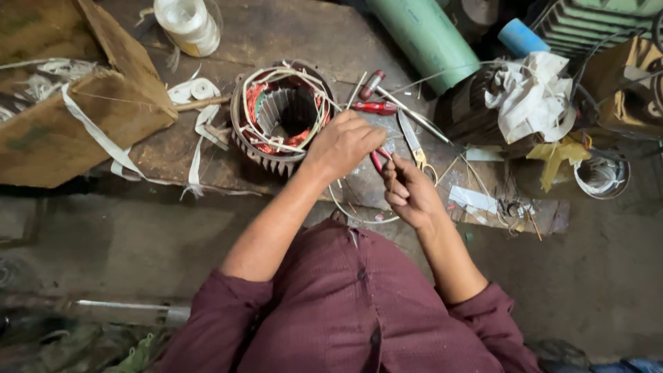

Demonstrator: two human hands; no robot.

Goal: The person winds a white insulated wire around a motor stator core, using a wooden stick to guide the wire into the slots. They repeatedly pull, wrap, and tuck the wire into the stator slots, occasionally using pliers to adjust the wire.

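Observation:
A round motor stator with copper windings and white lead wires lies on a low wooden board. My left hand sits just right of the stator, fingers curled around thin white wires that run from it. My right hand is closed on a small red-handled tool, apparently pliers or cutters, whose tip meets the wire near my left hand. My maroon sleeves fill the lower middle of the view.
A red-handled tool, a screwdriver and scissors lie right of the stator. A cardboard box stands left, a spool of white cord at the back, a green roll, crumpled cloth.

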